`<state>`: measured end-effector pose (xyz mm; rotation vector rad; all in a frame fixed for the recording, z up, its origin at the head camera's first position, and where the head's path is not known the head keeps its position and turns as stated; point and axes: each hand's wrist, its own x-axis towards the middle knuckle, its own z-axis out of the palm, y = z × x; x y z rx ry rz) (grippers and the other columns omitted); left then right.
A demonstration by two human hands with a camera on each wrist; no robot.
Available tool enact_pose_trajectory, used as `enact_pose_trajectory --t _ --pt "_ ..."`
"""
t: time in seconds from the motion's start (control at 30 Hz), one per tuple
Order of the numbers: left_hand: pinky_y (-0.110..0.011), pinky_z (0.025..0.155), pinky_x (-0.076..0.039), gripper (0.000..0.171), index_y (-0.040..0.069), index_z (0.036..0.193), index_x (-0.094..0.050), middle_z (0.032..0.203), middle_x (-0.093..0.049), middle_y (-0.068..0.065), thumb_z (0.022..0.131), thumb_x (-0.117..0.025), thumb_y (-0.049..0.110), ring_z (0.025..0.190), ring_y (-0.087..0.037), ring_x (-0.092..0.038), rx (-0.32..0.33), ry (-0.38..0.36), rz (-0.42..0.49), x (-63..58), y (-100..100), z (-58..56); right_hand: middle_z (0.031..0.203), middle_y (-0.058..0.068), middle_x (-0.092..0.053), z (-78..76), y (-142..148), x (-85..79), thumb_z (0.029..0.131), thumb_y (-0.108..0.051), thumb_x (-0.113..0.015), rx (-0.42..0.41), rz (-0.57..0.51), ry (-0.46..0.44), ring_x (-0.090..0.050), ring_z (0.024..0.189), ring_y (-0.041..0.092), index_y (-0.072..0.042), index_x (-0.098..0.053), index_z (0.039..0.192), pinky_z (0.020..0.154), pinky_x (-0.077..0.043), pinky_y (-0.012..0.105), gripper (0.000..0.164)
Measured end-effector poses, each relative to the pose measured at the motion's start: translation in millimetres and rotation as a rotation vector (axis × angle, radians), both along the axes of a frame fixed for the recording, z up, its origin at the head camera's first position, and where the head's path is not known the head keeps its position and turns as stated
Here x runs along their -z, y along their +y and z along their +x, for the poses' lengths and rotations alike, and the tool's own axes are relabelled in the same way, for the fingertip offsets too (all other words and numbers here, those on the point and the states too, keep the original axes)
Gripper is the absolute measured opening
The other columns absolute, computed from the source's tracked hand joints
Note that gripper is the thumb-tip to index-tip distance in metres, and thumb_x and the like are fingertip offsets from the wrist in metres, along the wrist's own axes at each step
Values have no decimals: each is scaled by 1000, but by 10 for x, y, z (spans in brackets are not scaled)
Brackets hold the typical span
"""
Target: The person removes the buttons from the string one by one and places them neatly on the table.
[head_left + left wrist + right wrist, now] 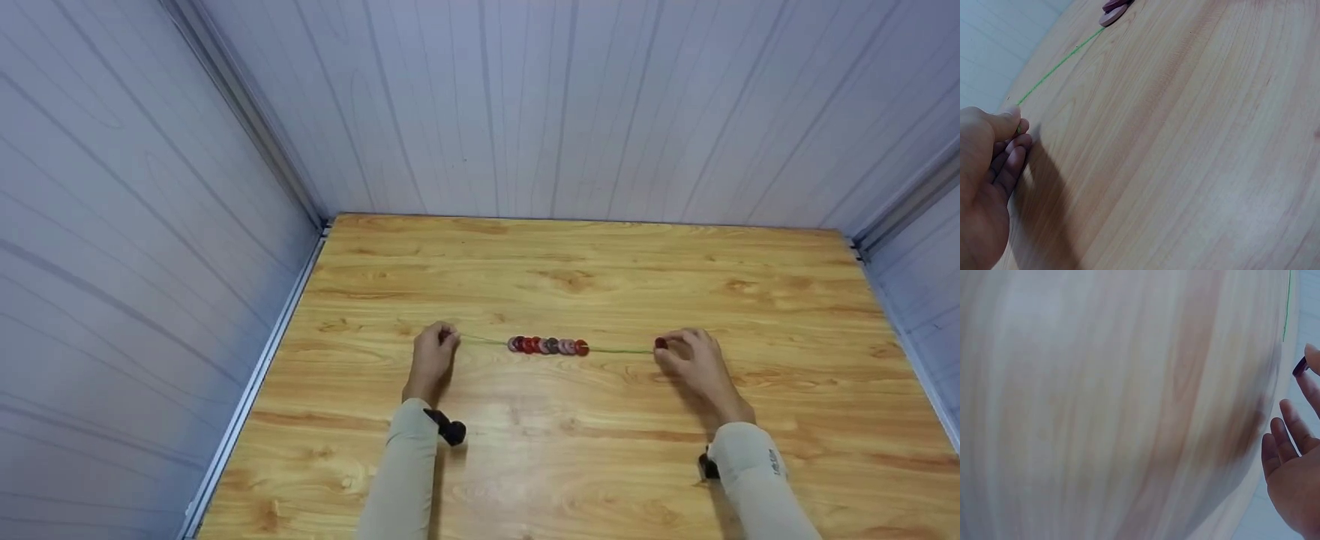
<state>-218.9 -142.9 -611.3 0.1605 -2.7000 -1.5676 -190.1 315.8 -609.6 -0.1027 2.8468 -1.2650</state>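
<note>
A green string [619, 351] runs across the wooden table, strung with a row of overlapping round buttons [547, 346] in red, pink, grey and dark tones. My left hand [433, 356] pinches the string's left end between thumb and forefinger; the left wrist view shows the string [1061, 70] stretched from those fingertips to a pinkish button [1113, 16]. At the other end, my right hand [699, 367] holds one dark red button [660, 343] between thumb and finger. In the right wrist view this button [1300, 367] stands on edge, apart from the string's tip [1284, 332].
The wood-grain table [570, 285] meets pale panelled walls [525, 112] at the back and both sides. A metal strip [255, 382] edges its left side. Black wrist cameras [450, 431] sit at both sleeve cuffs.
</note>
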Motion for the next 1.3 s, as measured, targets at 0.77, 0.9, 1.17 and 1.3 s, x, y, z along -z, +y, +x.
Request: enact_pose_trajectory --t 0.77,0.9,1.17,1.3 --pt "-28 72 -48 7 4 94 -64 87 -63 -8 94 -61 10 80 -16 -56 -16 21 -24 9 -8 -22 121 23 -50 -156 15 16 95 -26 -60 127 -18 89 -48 110 38 2 -56 121 94 -39 51 39" --pt "-29 72 -48 7 3 93 -65 88 -64 -8 93 -61 9 81 -16 -57 -13 35 -35 22 -6 -27 122 22 -48 -199 6 31 95 -26 -61 162 24 93 -47 112 38 1 -57 121 95 -39 53 38" --pt "-29 72 -47 9 4 95 -65 88 -63 -8 94 -60 11 80 -16 -56 2 1 -37 42 1 -39 124 24 -48 -296 5 54 94 -26 -61 197 139 113 -42 117 44 1 -57 121 98 -33 57 38" --pt "-28 72 -47 8 4 94 -64 88 -62 -7 94 -61 11 80 -16 -55 -5 -3 -39 43 5 -42 125 25 -48 -339 11 59 95 -27 -60 199 169 103 -41 118 44 0 -57 122 98 -33 58 38"
